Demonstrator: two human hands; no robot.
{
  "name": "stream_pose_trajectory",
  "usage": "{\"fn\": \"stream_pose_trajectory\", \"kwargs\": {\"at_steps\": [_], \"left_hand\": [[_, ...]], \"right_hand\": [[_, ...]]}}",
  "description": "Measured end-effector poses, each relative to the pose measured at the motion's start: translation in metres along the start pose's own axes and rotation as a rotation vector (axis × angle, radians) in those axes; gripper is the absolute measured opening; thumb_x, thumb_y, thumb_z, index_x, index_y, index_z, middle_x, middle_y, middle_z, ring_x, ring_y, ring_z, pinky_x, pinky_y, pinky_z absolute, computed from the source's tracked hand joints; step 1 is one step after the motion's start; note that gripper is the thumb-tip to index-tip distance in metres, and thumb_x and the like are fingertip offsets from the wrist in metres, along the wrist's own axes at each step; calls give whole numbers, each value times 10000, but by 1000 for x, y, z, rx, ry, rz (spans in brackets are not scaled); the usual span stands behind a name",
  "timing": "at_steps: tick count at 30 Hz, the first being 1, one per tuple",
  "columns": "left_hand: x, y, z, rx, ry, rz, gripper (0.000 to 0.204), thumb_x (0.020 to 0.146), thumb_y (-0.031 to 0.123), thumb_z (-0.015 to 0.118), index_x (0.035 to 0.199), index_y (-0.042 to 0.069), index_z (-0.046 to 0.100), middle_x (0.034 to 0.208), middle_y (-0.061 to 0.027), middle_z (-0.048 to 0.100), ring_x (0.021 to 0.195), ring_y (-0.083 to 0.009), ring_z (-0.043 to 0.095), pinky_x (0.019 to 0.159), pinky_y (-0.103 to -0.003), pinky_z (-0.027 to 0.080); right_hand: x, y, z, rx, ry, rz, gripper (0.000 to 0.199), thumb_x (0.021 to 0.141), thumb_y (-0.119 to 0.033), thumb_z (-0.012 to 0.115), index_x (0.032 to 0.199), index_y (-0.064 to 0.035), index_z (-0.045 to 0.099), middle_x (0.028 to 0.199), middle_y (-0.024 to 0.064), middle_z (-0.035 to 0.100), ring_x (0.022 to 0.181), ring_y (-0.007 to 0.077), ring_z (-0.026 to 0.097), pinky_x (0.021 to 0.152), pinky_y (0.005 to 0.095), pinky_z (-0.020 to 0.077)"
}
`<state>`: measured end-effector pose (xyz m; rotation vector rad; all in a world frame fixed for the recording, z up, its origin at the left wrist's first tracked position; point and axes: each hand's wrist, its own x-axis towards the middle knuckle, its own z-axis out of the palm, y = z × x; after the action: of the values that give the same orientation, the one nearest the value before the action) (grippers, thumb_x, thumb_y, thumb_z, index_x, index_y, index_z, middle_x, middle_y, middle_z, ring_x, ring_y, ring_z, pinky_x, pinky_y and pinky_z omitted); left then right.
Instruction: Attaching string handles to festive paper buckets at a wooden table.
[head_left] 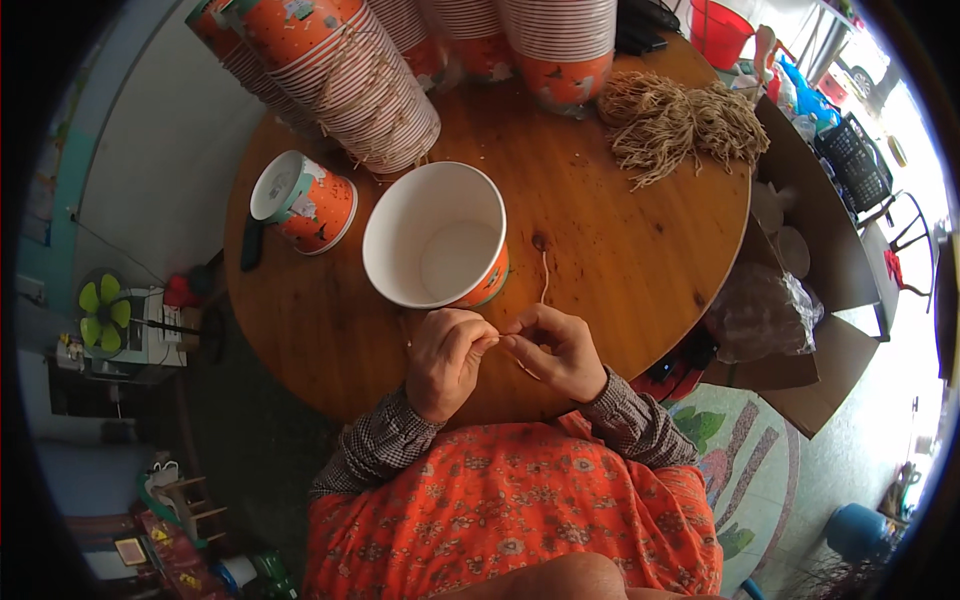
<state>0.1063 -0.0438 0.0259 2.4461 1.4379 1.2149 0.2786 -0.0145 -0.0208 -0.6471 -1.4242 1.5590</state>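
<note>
In front of me on the table a large paper bucket [394, 240], white inside and orange outside, stands with its mouth tilted up toward me. Just in front of its near rim my left hand [446, 364] pinches a thin tan cord between thumb and forefinger. My right hand [558, 354] grips the same cord [545, 276] close beside it, the fingertips of both hands almost touching. One length of cord runs up past the right hand onto the wood, and another piece hangs below the fingers. Whether the cord is knotted is too small to tell.
The round wooden table [620, 260] holds a single orange bucket [315, 208] on the left and leaning stacks of nested buckets [350, 90] behind. A bundle of tan cords [685, 125] lies at the far right. An open cardboard box [840, 260] stands beyond the right edge.
</note>
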Motion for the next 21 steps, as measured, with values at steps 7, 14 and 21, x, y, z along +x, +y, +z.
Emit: {"fn": "stream_pose_trajectory", "kwargs": {"at_steps": [7,14,21], "left_hand": [[-11,-5,-2,-7,5,-11,175,774,19,690,899,55,573,849,-66,590,783,-248,586,696,-363,468],[-25,-17,-14,52,-29,67,197,778,42,709,920,66,575,879,-56,588,804,-234,596,710,-345,470],[-21,-54,-63,314,-71,55,521,726,156,766,1201,69,570,1241,-93,553,1196,-302,499,979,-446,397]], "right_hand": [[-3,1,5,-47,12,115,104,885,-93,657,923,-2,623,745,20,594,665,59,513,596,225,438],[2,0,14,-203,-106,128,103,893,-91,646,891,9,622,688,26,572,626,70,498,573,241,431],[4,5,16,-196,-78,133,97,903,-85,641,898,9,618,678,10,576,610,55,503,554,230,428]]}}
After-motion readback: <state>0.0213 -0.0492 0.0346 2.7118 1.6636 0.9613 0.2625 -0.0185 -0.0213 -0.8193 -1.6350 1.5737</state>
